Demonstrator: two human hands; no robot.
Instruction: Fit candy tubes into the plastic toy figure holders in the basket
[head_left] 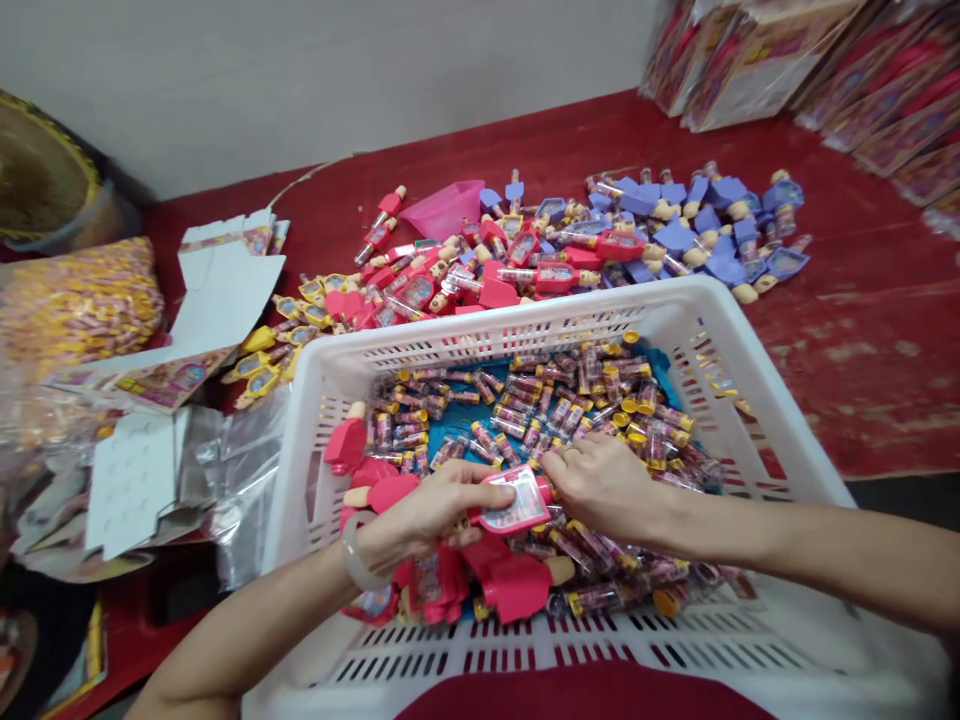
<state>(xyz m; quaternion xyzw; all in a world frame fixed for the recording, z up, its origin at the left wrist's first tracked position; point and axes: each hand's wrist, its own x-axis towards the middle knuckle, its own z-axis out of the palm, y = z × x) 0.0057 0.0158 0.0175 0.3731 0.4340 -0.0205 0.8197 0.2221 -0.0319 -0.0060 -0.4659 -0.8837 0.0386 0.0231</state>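
My left hand [450,505], with a pale bangle at the wrist, grips a pink plastic toy case [517,500] that has a clear, printed front. Its thumb lies on that front, and the case's neck points right. Against the neck is my right hand [600,478], its fingers closed; whatever they hold is hidden. Both hands are over a white plastic basket [304,400]. Small clear tubes [517,415] with yellow caps fill much of it. More pink cases [517,585] with beige ends lie under and beside my left hand.
Behind the basket, pink pieces [495,290] and purple pieces [724,235] are heaped on the red table [847,330]. At left are yellow pieces [262,380], white cards [217,290] and a bag of small yellow-pink items [90,305]. Packed bags [772,60] stand back right.
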